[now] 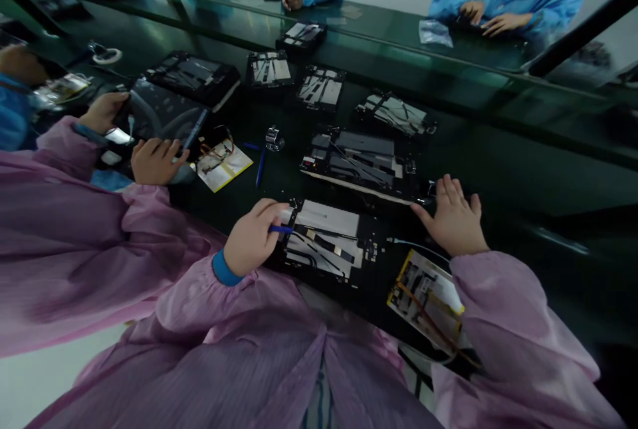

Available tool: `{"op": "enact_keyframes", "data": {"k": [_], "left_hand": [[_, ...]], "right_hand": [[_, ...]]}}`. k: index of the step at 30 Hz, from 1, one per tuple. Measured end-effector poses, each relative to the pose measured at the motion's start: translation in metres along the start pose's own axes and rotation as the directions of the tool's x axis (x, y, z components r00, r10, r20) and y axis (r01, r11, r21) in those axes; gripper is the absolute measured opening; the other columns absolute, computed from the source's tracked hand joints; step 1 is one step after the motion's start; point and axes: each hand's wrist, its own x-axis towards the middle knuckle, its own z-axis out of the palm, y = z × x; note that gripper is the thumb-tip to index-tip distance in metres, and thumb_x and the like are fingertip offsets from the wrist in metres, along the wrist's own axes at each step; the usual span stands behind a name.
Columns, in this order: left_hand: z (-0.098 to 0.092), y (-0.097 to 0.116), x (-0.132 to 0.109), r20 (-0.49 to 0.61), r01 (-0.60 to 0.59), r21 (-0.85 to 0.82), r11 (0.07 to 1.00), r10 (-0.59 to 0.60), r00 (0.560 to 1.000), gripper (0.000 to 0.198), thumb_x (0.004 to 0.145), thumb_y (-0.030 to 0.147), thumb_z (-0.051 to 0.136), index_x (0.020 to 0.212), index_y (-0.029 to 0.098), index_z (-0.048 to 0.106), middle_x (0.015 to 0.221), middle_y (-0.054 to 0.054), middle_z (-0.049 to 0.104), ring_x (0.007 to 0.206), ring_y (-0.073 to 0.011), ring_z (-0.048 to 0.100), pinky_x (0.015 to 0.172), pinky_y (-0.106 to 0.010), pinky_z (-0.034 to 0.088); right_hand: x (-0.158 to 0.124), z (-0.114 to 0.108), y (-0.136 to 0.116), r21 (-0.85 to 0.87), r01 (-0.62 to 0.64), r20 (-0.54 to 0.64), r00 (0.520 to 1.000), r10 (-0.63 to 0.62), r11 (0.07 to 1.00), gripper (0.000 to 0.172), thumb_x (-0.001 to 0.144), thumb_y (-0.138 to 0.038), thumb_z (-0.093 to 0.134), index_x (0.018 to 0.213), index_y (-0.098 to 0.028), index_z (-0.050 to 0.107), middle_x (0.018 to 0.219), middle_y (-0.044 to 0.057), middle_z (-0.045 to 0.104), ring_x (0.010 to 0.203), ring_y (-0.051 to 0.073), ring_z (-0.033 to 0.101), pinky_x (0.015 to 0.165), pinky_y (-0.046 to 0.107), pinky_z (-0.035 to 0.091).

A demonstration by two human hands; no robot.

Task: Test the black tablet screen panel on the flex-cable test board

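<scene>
An opened tablet (329, 240) with pale battery panels and black cables lies in front of me. My left hand (253, 236) is at its left edge, fingers closed round a blue pen-like tool (282, 229) that points over the device. To the right, my right hand (456, 220) is spread with its palm down, beside the right end of a stack of dark tablet parts (356, 162); it appears to hold nothing. Near my right forearm sits a yellow-edged battery panel (426, 296) with orange and black cables. A thin pale cable runs between the opened tablet and my right hand.
Several opened tablets (319, 88) lie farther back. A co-worker's hands (157, 160) hold a dark tablet at left, beside another yellow-edged panel (224, 163). A blue stick (260, 167) lies nearby. People in blue sit across, beyond a raised shelf (399, 60).
</scene>
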Motion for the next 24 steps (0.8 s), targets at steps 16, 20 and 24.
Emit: {"op": "enact_keyframes", "data": {"k": [16, 20, 24], "left_hand": [[0.022, -0.025, 0.001, 0.277, 0.544, -0.082, 0.835, -0.505, 0.817, 0.036, 0.081, 0.039, 0.052, 0.101, 0.010, 0.061, 0.094, -0.015, 0.067, 0.090, -0.0284, 0.064, 0.082, -0.037, 0.047], [0.020, -0.024, -0.004, 0.291, 0.644, -0.374, 0.667, -0.575, 0.764, 0.045, 0.071, 0.044, 0.060, 0.102, 0.011, 0.059, 0.091, -0.010, 0.068, 0.088, -0.0276, 0.063, 0.081, -0.038, 0.049], [0.015, -0.015, -0.012, 0.255, 0.597, -0.618, 0.511, -0.588, 0.768, 0.056, 0.066, 0.047, 0.065, 0.109, 0.014, 0.054, 0.100, -0.007, 0.067, 0.097, -0.0269, 0.061, 0.088, -0.039, 0.047]], "right_hand": [[-0.127, 0.000, -0.123, 0.259, 0.019, -0.020, 1.000, -0.014, 0.966, 0.052, 0.095, -0.047, 0.030, 0.128, -0.009, 0.044, 0.099, 0.018, 0.064, 0.088, 0.031, 0.060, 0.076, 0.044, 0.048], [-0.138, 0.005, -0.121, 0.577, -0.058, -0.106, 0.984, 0.144, 0.815, 0.055, 0.093, -0.051, 0.037, 0.132, -0.012, 0.040, 0.118, 0.019, 0.057, 0.108, 0.031, 0.055, 0.089, 0.045, 0.045], [-0.148, -0.013, -0.122, 0.785, -0.133, -0.096, 0.938, 0.332, 0.605, 0.053, 0.089, -0.048, 0.049, 0.133, -0.018, 0.043, 0.117, 0.012, 0.056, 0.109, 0.026, 0.055, 0.092, 0.040, 0.046]]}}
